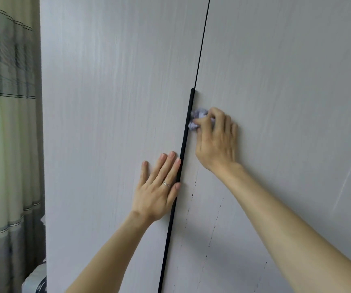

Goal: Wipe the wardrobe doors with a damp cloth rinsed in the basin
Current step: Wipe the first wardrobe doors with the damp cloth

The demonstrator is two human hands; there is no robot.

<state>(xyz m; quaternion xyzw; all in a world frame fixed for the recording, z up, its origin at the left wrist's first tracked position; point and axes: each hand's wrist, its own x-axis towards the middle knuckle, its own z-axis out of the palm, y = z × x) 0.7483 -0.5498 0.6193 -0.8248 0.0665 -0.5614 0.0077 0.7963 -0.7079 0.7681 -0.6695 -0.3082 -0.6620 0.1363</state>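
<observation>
The crumpled cloth (pixel 198 119) sits against the right wardrobe door (pixel 286 102), touching the black handle strip (pixel 184 144). The right hand (pixel 217 142) pinches it with curled fingers (pixel 204 123). The left hand (pixel 159 191) lies flat on the left door (pixel 111 102), fingers straight and slightly spread. Drip trails (pixel 214 220) run down below.

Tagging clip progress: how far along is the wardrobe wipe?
Done: drip trails down the right door show wet passes. In hand: right hand grips the cloth beside the black handle; left hand flat on the left door. Left: left door shows no drips, likely unwiped.
</observation>
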